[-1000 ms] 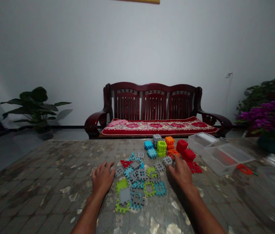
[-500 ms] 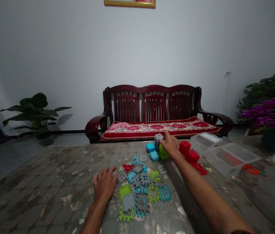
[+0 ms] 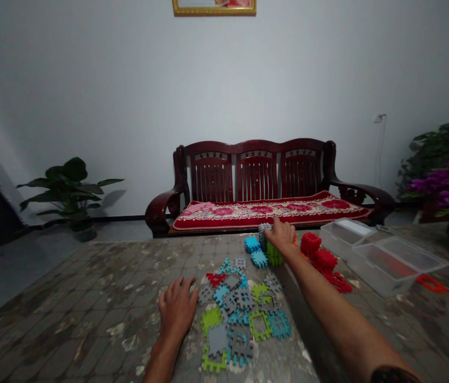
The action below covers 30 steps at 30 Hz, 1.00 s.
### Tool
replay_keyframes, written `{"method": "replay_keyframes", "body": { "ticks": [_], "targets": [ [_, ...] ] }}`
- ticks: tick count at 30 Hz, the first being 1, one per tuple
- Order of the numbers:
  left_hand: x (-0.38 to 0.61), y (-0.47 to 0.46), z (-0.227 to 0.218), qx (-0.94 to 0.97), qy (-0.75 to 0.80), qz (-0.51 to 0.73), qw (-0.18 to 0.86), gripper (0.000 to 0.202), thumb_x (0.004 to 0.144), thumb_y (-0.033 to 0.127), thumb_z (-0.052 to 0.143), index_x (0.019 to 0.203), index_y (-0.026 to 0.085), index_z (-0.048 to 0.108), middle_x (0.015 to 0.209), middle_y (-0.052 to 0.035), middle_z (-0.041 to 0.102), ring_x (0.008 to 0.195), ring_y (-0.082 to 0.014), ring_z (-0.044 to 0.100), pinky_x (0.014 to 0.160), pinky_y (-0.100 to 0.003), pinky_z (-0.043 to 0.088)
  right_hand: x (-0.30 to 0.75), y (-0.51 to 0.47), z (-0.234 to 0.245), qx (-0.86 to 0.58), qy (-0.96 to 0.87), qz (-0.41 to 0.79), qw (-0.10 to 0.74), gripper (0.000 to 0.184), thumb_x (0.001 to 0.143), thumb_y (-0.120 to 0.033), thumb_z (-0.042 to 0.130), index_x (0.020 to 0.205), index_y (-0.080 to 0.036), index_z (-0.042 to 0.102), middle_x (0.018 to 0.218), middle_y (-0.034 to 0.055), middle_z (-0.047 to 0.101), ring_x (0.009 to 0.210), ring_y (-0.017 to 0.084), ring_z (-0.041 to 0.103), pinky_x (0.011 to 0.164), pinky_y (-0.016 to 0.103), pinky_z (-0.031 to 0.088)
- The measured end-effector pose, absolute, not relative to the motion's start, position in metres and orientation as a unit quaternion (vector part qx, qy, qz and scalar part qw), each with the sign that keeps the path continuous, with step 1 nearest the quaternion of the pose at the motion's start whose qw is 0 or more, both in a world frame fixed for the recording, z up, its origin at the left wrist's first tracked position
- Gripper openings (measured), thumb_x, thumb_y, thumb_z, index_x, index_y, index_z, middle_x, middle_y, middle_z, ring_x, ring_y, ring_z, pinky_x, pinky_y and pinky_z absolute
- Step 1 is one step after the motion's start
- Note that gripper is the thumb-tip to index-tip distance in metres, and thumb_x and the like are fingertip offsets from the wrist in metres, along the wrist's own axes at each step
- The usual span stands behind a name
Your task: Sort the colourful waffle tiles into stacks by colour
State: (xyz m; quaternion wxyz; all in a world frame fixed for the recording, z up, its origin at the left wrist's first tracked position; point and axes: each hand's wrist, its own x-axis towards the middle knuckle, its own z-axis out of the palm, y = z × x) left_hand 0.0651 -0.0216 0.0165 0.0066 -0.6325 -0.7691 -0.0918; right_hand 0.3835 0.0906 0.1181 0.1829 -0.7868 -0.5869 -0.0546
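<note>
My left hand [image 3: 178, 307] lies flat on the patterned tablecloth, fingers apart and empty. Just right of it are spread several interlocking plastic tiles in grey, blue, green and red, among them a plain grey tile [image 3: 218, 340] and a green frame tile [image 3: 260, 325]. My right hand [image 3: 282, 234] reaches to the far side of the table, its fingers closed around a stack of grey tiles [image 3: 264, 234]; the fingertips are partly hidden. Below that hand stands a stack of green tiles [image 3: 274, 255]. Stacks of blue tiles [image 3: 259, 259] sit just to the left.
Stacks of red tiles [image 3: 325, 260] stand right of my right arm, with orange pieces partly behind it. Beyond them lies an open clear plastic box [image 3: 383, 279], with an orange loop [image 3: 432, 283] beside it. A wooden bench [image 3: 254, 165] stands behind the table.
The whole view has shifted slightly, so things sit further right. My right hand stays at the grey stack, and orange pieces now show beyond it. My left hand rests as before.
</note>
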Motion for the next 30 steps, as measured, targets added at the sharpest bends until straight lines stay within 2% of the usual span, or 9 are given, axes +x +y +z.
{"method": "replay_keyframes", "body": {
  "ticks": [3,6,10,14,18,24,27,30],
  "targets": [
    [0.066,-0.022,0.017,-0.635,-0.766,-0.097,0.006,0.044,0.099,0.036,0.043,0.138,0.029,0.063,0.152,-0.0087,0.055,0.143,-0.0284,0.045,0.120,-0.049,0.026,0.385,0.082,0.120,-0.775,-0.591,-0.069,0.214,0.042,0.092,-0.040,0.056,0.126,-0.016,0.063,0.115,0.0167,0.073,0.113,0.031,0.061,0.094,0.039,0.038],
    [0.066,-0.022,0.017,-0.638,-0.763,-0.105,0.009,0.043,0.099,0.036,0.044,0.136,0.029,0.064,0.150,-0.0091,0.056,0.142,-0.0290,0.046,0.120,-0.050,0.027,0.389,0.063,0.119,-0.752,-0.605,-0.062,0.254,0.035,0.091,-0.035,0.057,0.122,-0.022,0.067,0.119,0.0099,0.074,0.113,0.027,0.062,0.093,0.035,0.041],
    [0.067,-0.023,0.017,-0.637,-0.763,-0.113,0.008,0.043,0.100,0.036,0.043,0.136,0.028,0.064,0.151,-0.0097,0.055,0.142,-0.0297,0.045,0.119,-0.050,0.028,0.394,0.020,0.098,-0.717,-0.643,0.040,0.266,0.027,0.089,-0.033,0.057,0.109,-0.027,0.074,0.112,0.0027,0.076,0.107,0.023,0.067,0.086,0.030,0.046],
    [0.068,-0.023,0.020,-0.634,-0.766,-0.104,-0.005,0.044,0.100,0.036,0.041,0.138,0.028,0.063,0.152,-0.0097,0.054,0.144,-0.0295,0.043,0.120,-0.050,0.026,0.398,-0.021,0.060,-0.672,-0.694,0.091,0.243,0.035,0.083,-0.031,0.062,0.115,-0.024,0.074,0.119,0.0060,0.074,0.112,0.025,0.066,0.094,0.032,0.046],
    [0.069,-0.024,0.023,-0.634,-0.767,-0.101,-0.009,0.044,0.100,0.036,0.040,0.138,0.029,0.062,0.152,-0.0088,0.054,0.143,-0.0279,0.043,0.121,-0.048,0.025,0.402,-0.038,0.034,-0.642,-0.727,0.104,0.221,0.035,0.086,-0.031,0.060,0.116,-0.020,0.073,0.122,0.0092,0.071,0.116,0.026,0.062,0.100,0.034,0.044],
    [0.069,-0.024,0.023,-0.636,-0.763,-0.111,-0.005,0.044,0.100,0.036,0.041,0.137,0.028,0.063,0.150,-0.0104,0.055,0.142,-0.0291,0.045,0.120,-0.049,0.026,0.410,-0.035,0.026,-0.646,-0.730,0.074,0.210,0.030,0.092,-0.031,0.055,0.113,-0.019,0.073,0.124,0.0103,0.068,0.117,0.025,0.059,0.103,0.034,0.042],
    [0.069,-0.024,0.021,-0.637,-0.762,-0.118,0.000,0.044,0.099,0.036,0.041,0.136,0.027,0.064,0.150,-0.0107,0.056,0.141,-0.0295,0.046,0.119,-0.050,0.027,0.412,-0.036,0.026,-0.664,-0.707,0.060,0.235,0.029,0.093,-0.029,0.054,0.113,-0.020,0.072,0.127,0.0102,0.068,0.120,0.025,0.058,0.105,0.035,0.041],
    [0.068,-0.023,0.020,-0.633,-0.764,-0.122,0.001,0.043,0.099,0.036,0.042,0.135,0.028,0.064,0.150,-0.0096,0.056,0.140,-0.0290,0.046,0.119,-0.049,0.027,0.412,-0.042,0.030,-0.661,-0.698,0.075,0.265,0.027,0.092,-0.029,0.054,0.109,-0.022,0.073,0.120,0.0082,0.070,0.115,0.025,0.060,0.103,0.036,0.043]
  ]
}}
